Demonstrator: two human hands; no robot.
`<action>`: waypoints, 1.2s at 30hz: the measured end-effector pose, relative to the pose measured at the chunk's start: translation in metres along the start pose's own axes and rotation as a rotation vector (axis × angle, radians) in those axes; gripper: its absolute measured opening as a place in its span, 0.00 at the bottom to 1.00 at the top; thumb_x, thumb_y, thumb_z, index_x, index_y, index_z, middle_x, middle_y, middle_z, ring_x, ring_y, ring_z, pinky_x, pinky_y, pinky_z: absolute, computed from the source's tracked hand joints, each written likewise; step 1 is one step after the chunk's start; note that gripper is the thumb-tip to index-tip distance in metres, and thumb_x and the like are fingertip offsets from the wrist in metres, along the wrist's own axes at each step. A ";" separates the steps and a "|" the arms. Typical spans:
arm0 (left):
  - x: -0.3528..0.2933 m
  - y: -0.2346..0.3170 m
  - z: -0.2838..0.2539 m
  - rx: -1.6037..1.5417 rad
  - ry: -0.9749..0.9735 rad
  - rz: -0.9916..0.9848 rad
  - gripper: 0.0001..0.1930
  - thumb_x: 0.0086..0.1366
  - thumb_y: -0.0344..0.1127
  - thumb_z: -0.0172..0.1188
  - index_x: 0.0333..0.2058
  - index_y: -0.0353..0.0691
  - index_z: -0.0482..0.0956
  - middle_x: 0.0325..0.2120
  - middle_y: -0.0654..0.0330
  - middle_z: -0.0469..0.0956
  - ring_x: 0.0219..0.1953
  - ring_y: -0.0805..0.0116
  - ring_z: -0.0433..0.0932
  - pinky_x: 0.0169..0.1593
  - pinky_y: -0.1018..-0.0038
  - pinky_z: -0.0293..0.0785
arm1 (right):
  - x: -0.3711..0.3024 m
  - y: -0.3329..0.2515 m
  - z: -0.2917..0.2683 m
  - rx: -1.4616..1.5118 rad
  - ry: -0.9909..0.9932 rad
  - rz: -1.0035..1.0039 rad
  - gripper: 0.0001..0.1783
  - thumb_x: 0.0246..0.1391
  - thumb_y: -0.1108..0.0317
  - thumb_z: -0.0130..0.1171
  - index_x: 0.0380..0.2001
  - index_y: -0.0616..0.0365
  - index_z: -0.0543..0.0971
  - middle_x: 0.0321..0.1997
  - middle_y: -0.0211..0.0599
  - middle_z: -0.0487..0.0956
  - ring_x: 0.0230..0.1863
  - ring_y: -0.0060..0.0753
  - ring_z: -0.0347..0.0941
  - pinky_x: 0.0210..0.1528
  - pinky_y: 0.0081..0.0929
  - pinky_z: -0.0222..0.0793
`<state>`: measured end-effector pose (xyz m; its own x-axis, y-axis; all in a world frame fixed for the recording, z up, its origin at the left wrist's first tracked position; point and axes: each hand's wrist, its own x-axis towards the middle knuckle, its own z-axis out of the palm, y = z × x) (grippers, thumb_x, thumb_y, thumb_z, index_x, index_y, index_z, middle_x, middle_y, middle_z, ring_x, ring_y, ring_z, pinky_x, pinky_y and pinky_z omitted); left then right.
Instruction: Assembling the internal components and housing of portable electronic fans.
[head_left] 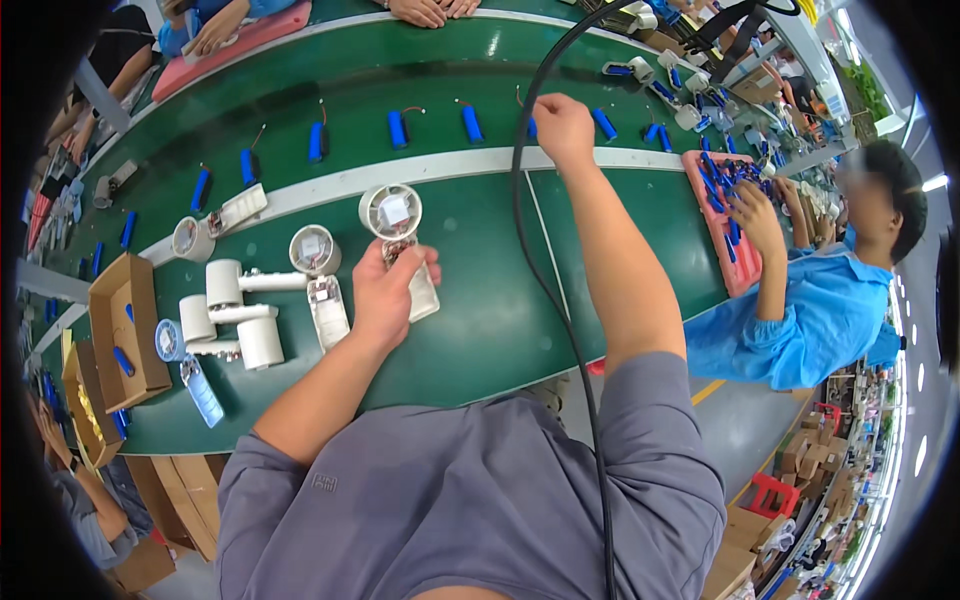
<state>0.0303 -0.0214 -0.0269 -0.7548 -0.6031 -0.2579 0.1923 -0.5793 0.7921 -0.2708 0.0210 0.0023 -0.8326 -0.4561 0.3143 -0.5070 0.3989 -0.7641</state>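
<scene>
Mid-frame, left grip (385, 292) holds round-headed white plastic shell (392, 212) over smooth green surface (482, 300); right grip (566, 126), upper center, at blue cylinder (533, 128), can't tell if holding.

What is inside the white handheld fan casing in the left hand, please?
Inside its round head sits a pale square piece. Whatever is behind it is covered, and the left hand hides part of the handle.

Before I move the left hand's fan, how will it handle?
The fan in the left hand is probably stiff; it looks like hard white plastic. It may feel head-heavy, the round head being wider than the handle. Set on that head's curved side, it could roll or tip.
</scene>
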 end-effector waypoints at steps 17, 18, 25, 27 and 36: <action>-0.005 0.008 -0.020 0.014 0.066 -0.004 0.13 0.61 0.33 0.54 0.44 0.39 0.67 0.29 0.59 0.72 0.29 0.69 0.73 0.37 0.67 0.76 | 0.035 0.021 0.030 0.372 -0.165 0.199 0.08 0.49 0.67 0.53 0.28 0.60 0.78 0.27 0.42 0.79 0.33 0.33 0.75 0.37 0.30 0.69; -0.004 0.008 -0.024 0.058 0.067 0.021 0.14 0.61 0.33 0.55 0.45 0.38 0.67 0.28 0.59 0.72 0.28 0.69 0.73 0.36 0.68 0.75 | 0.012 0.000 0.027 0.469 -0.260 0.186 0.07 0.50 0.68 0.53 0.26 0.61 0.76 0.24 0.39 0.78 0.28 0.30 0.73 0.34 0.27 0.67; -0.005 0.018 -0.004 0.093 0.073 0.052 0.20 0.57 0.31 0.59 0.47 0.37 0.66 0.32 0.60 0.74 0.29 0.70 0.74 0.34 0.73 0.73 | -0.143 -0.059 0.013 0.755 -0.774 0.221 0.08 0.51 0.70 0.52 0.22 0.62 0.72 0.22 0.32 0.73 0.25 0.23 0.68 0.30 0.22 0.65; -0.009 0.016 -0.006 -0.021 0.064 0.044 0.19 0.56 0.28 0.61 0.46 0.35 0.68 0.32 0.60 0.76 0.30 0.71 0.75 0.33 0.74 0.73 | -0.164 -0.066 0.014 0.740 -0.856 0.203 0.07 0.51 0.71 0.51 0.22 0.61 0.72 0.22 0.32 0.73 0.25 0.23 0.68 0.29 0.22 0.65; -0.029 0.022 -0.019 0.028 -0.013 0.121 0.16 0.54 0.26 0.63 0.41 0.35 0.72 0.33 0.62 0.76 0.36 0.75 0.75 0.40 0.77 0.71 | -0.193 -0.082 0.017 0.633 -0.886 0.111 0.10 0.48 0.68 0.51 0.19 0.63 0.73 0.17 0.29 0.71 0.20 0.19 0.66 0.22 0.22 0.62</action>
<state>0.0689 -0.0274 -0.0125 -0.7353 -0.6603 -0.1528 0.2648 -0.4875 0.8320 -0.0648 0.0630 -0.0056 -0.2816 -0.9546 -0.0970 -0.0214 0.1073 -0.9940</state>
